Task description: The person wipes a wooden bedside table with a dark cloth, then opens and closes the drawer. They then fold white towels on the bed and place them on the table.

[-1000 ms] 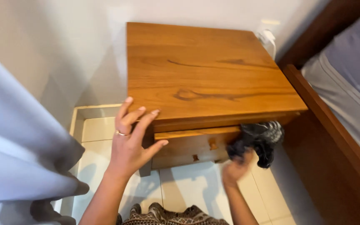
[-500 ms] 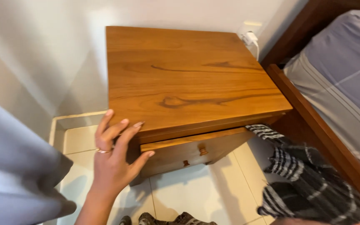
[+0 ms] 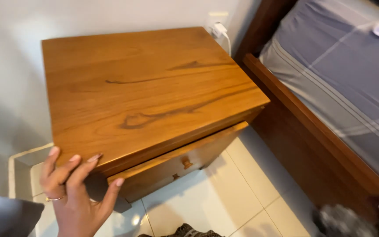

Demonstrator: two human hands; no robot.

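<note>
your left hand is spread wide, fingers up, pressing on the front left corner of the wooden bedside table. there is a thin ring on one finger. your thumb points at the drawer, which sticks out a little under the table top. the drawer has a small knob in the middle.

your right hand can't be seen here, so you can't tell if it is holding anything. a dark, fuzzy cloth shows at the bottom right corner, too blurry to make out.

the table stands on a white tile floor, close to the white wall. a white plug sits in the wall just behind it. to the right is a bed with a dark wood frame and a grey striped sheet. a bit of grey curtain hangs at the bottom left.
</note>
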